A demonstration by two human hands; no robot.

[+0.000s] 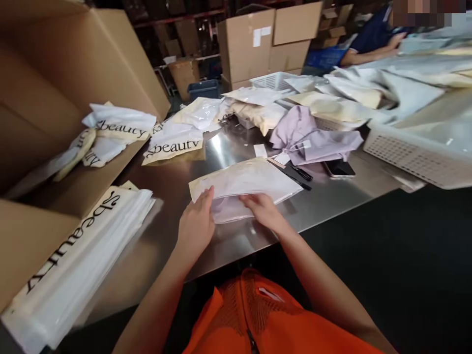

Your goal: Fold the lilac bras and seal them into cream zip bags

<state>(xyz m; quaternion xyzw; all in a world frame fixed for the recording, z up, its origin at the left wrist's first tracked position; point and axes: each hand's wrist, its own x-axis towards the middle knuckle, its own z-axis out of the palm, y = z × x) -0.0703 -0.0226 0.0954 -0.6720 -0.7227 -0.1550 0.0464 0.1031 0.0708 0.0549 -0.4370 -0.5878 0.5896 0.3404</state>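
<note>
A pale plastic garment bag point(254, 179) lies on the metal table in front of me, its near edge folded over. My left hand point(197, 216) holds the bag's left side, thumb on top and the other fingers partly hidden. My right hand point(262, 209) pinches the near edge of the bag's upper layer. Just beyond the bag is a crumpled lilac garment point(309, 137) with a white tag on it. A black pen point(301, 172) and a phone point(339, 168) lie to the right of the bag.
A large open carton point(121, 64) with printed bags inside stands at left, beside a stack of "beauty" bags point(96, 246). White baskets point(416, 152) heaped with bagged items fill the right and back. A co-worker's arm point(372, 54) shows at far right.
</note>
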